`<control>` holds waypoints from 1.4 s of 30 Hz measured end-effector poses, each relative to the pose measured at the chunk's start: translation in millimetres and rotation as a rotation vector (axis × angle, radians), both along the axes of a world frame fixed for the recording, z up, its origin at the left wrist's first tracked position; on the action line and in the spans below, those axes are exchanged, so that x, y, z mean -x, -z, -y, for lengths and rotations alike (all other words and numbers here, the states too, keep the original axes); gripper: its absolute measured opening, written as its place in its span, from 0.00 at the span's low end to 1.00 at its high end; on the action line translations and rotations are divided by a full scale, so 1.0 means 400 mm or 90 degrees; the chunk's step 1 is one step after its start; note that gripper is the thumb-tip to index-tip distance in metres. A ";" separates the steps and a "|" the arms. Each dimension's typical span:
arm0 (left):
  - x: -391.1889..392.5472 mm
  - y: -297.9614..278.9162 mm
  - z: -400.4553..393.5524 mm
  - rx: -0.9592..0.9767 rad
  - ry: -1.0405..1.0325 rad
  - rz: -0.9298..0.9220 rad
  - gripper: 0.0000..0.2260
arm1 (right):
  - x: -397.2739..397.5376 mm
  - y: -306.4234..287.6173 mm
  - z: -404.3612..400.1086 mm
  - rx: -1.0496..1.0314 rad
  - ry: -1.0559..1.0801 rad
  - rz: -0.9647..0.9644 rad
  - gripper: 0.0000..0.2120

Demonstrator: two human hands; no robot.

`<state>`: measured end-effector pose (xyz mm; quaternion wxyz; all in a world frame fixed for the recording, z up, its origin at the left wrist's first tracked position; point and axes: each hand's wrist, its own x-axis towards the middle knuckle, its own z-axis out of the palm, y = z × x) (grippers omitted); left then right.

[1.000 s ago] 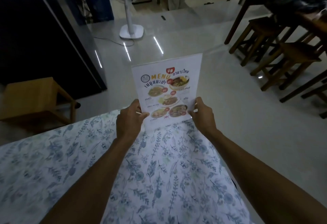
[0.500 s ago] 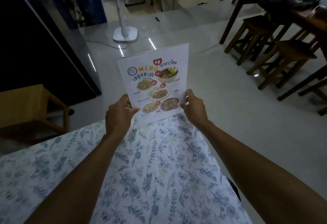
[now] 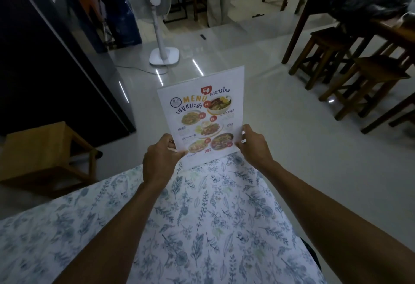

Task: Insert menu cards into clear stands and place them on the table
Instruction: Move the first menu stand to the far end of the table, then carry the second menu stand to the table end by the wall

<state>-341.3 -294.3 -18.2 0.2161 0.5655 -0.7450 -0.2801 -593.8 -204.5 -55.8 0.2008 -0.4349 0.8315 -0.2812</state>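
Here, 2 bare hands hold a menu card (image 3: 203, 117) upright at the far corner of a table (image 3: 202, 227) covered in a cloth printed with blue leaves. The left hand (image 3: 158, 162) pinches the card's lower left edge between thumb and curled fingers; the right hand (image 3: 253, 146) pinches the lower right edge the same way, thumb on the printed front, fingers wrapped behind. The card sits inside a clear stand (image 3: 241, 69) (its see-through rim shows along the top and right side), and the whole sheet leans slightly to the left. Its bottom edge is at the cloth's far corner, but whether it touches the table cannot be told. The front shows the word MENU and 5 pictured dishes. Beyond it on the pale floor stands a white fan (image 3: 157, 14). Dark wooden stools (image 3: 350, 68) stand at the right, a lighter wooden stool (image 3: 42, 155) at the left.
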 end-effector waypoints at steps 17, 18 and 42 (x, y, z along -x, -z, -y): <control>-0.072 -0.060 -0.115 -0.030 0.016 0.071 0.37 | -0.032 -0.090 -0.096 -0.030 0.061 -0.008 0.29; -0.083 -0.067 -0.129 -0.029 0.019 0.070 0.38 | -0.038 -0.097 -0.108 -0.029 0.060 -0.010 0.28; -0.754 -0.249 -0.724 0.024 0.056 0.075 0.41 | -0.810 -0.283 -0.628 0.030 -0.049 -0.031 0.25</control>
